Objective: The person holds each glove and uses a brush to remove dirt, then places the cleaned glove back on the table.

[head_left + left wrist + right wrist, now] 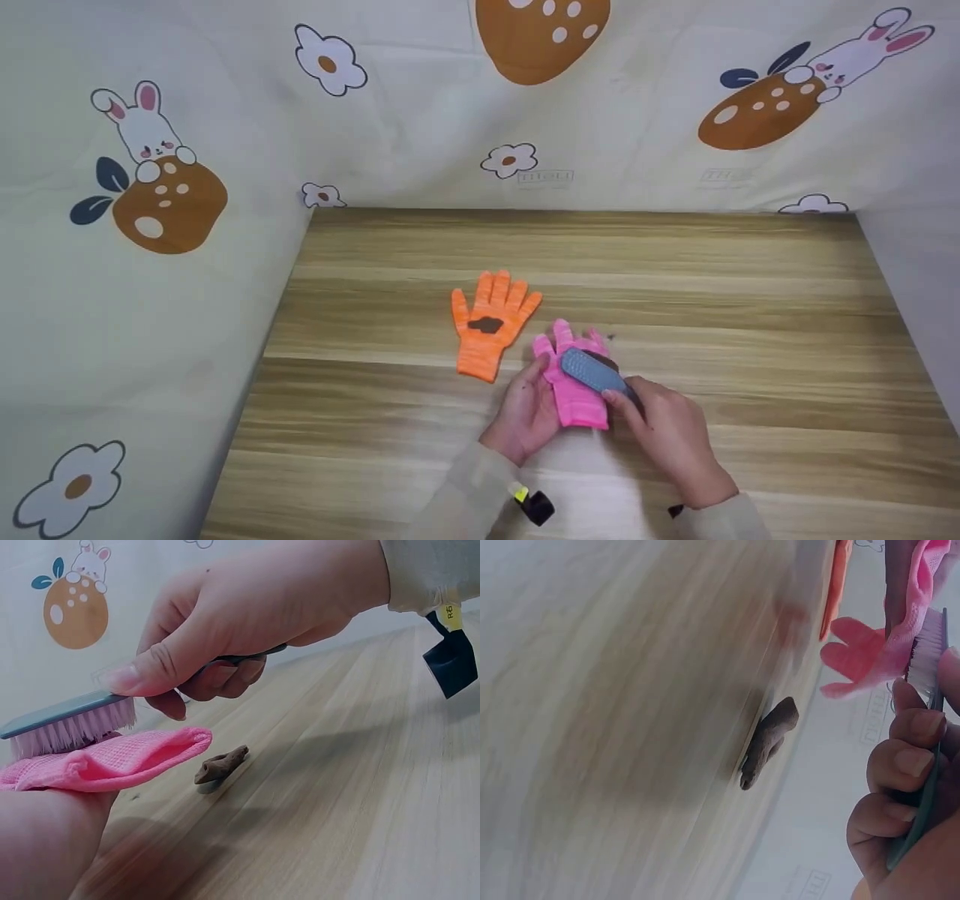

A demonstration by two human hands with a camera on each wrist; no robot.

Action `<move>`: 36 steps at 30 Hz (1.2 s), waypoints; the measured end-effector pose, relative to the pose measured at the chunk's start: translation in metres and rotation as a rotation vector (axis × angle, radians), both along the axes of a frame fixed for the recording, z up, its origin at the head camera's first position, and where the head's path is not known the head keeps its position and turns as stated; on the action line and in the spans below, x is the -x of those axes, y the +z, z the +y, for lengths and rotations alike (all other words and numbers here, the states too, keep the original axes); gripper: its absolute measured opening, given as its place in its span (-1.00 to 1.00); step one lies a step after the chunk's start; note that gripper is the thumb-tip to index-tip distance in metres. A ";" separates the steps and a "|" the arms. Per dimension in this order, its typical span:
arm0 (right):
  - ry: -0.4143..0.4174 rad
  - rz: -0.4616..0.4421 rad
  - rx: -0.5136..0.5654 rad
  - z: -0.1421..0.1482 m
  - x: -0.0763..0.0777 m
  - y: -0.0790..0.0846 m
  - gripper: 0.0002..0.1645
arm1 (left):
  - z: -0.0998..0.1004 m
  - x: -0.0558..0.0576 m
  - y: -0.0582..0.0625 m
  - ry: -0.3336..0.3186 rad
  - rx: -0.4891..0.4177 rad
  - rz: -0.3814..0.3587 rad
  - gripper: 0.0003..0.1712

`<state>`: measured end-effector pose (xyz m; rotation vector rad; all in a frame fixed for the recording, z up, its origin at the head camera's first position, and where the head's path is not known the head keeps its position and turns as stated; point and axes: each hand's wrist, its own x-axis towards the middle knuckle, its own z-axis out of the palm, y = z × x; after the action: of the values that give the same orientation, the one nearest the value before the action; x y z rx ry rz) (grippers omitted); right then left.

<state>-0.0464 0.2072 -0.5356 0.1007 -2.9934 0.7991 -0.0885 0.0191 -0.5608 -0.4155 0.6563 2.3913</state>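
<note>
A pink knit glove lies across my left hand, thumb along its edge and fingers hidden underneath. My right hand grips a blue-grey scrubbing brush by its handle. Its pale bristles rest on the glove's upper side, seen in the left wrist view. Beside the brush head, a dark patch shows on the pink glove. An orange glove lies flat on the table, fingers pointing away, with a dark brown patch on its palm.
A wood-grain table carries everything. On it sits a brown, twisted lump, also in the right wrist view. A small dark speck lies beyond the pink glove. Patterned cloth walls stand at the back and sides.
</note>
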 end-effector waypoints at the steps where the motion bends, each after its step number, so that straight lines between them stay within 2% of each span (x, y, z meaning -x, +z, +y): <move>1: -0.001 -0.002 0.001 0.001 0.000 0.000 -0.58 | 0.000 0.000 0.000 0.003 0.000 0.004 -0.35; 6: -0.015 -0.019 0.013 0.004 -0.001 0.001 -0.56 | -0.001 -0.001 0.001 0.023 0.007 0.004 -0.37; 12: -0.014 -0.050 0.045 0.001 0.000 0.001 -0.57 | 0.002 -0.002 0.001 0.000 0.010 0.009 -0.33; 19: 0.001 0.038 0.056 -0.009 0.001 0.005 -0.64 | 0.005 -0.004 -0.001 -0.052 -0.020 0.059 -0.32; 24: 0.012 0.034 0.056 -0.012 0.001 0.005 -0.68 | 0.005 -0.005 -0.001 -0.039 0.009 0.037 -0.32; 28: 0.002 0.006 0.042 -0.011 0.000 0.003 -0.67 | 0.005 -0.004 0.000 -0.030 -0.013 0.035 -0.31; 36: -0.008 0.004 0.002 0.001 -0.004 0.001 -0.56 | 0.005 -0.002 0.000 -0.006 0.023 0.015 -0.26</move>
<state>-0.0427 0.2087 -0.5348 0.0900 -2.9875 0.8006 -0.0865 0.0245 -0.5607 -0.4051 0.6908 2.3852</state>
